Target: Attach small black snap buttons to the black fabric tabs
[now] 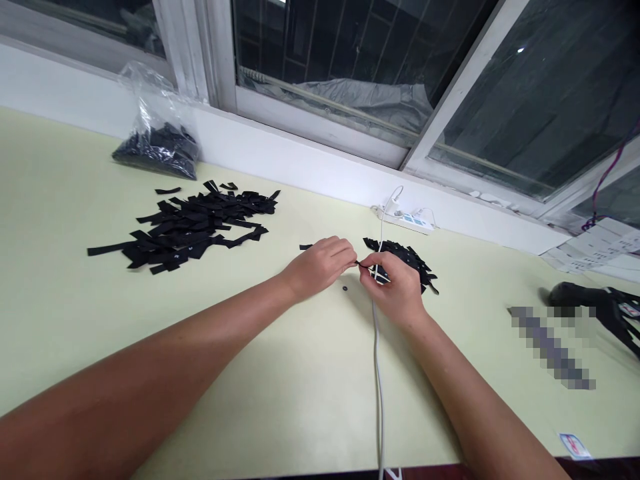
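Basically both hands met at mid-desk over one small black strip (361,265): the left hand (320,265) had its fingertips pinched on one end, the right hand (395,288) pinched the other end, so the strip sat in the gap between the two, just above the desk (280,373). Both hands were closed in a pinch on it, not flat or released (how the strip was folded was too small to tell). A tiny black dot-like piece (345,289) lay on the desk just below the left hand, apart from it. Just behind the right hand sat a small pile of black pieces (407,259), partly hidden by the fingers. A white cable (379,373) ran from the near desk edge up under the right hand toward a white power strip (407,220) by the wall. Well off to the left lay a bigger scatter of black strips (193,223), and behind it a clear plastic bag (157,137) of more black pieces against the window ledge. A dark tool (590,303) lay at far right, next to a blurred patch.
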{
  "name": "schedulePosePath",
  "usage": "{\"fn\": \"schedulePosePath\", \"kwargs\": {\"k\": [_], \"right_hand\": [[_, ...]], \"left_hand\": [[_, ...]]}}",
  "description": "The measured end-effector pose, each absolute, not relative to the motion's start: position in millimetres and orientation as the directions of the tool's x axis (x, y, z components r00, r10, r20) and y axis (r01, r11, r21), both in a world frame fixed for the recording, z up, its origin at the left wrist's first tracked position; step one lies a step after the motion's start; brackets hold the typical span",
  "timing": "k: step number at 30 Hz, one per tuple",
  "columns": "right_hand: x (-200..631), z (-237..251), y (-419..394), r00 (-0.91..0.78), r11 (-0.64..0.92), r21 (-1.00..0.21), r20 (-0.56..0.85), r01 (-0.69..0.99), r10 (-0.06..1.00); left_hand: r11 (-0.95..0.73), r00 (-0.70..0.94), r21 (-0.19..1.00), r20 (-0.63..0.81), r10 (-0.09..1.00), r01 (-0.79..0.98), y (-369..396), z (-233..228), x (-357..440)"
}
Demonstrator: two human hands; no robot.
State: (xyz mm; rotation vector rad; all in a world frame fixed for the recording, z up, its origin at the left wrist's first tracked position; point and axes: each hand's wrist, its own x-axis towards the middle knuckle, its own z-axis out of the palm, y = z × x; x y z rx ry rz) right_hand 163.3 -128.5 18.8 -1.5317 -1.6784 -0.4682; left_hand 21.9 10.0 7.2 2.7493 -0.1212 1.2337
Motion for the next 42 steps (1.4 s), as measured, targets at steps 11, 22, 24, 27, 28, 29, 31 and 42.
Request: {"fn": "schedulePosePath", "kwargs": {"k": [11, 22, 24, 27, 28, 29, 31, 42], "right_hand": [[161.5, 26.1, -132.1, 0.317, 0.229, -0.834, 0.424, 0.502, 0.848], [164.2, 26.9, -126.7, 0.435, 0.064, -0.992, 0.106, 0.11, 0.894], [164.5, 26.9, -126.6, 0.451, 0.05, -0.996, 0.075, 0.067, 0.889], [164.6, 26.8, -126.2, 0.471, 0.03, -0.999, 0.037, 0.024, 0.881], [164.6, 26.7, -126.0, 0.477, 0.025, -0.999, 0.034, 0.024, 0.878], [164.6, 26.7, -125.9, 0.482, 0.023, -0.999, 0.035, 0.032, 0.876], [165.0, 26.8, -126.0, 0.487, 0.027, -0.998, 0.056, 0.065, 0.871], [167.3, 22.4, -127.8, 0.389, 0.146, -0.935, 0.272, 0.324, 0.88]], "left_hand": [[-0.993, 0.631, -0.088, 0.767, -0.116, -0.075, 8.7, 11.3, 17.0], [-0.996, 0.646, -0.068, 0.759, -0.085, -0.052, 9.1, 12.2, 17.0], [-0.997, 0.646, -0.056, 0.76, -0.072, -0.046, 9.3, 12.3, 17.2], [-0.998, 0.654, -0.018, 0.755, -0.047, -0.052, 9.4, 11.6, 17.6], [-0.998, 0.657, 0.004, 0.753, -0.033, -0.055, 9.2, 11.3, 17.5], [-0.998, 0.659, 0.035, 0.752, -0.012, -0.058, 8.9, 10.9, 17.3], [-0.988, 0.66, 0.134, 0.75, 0.047, -0.081, 7.7, 10.3, 16.7], [-0.581, 0.757, 0.798, 0.478, 0.445, -0.161, -8.7, 8.7, 24.7]]}}
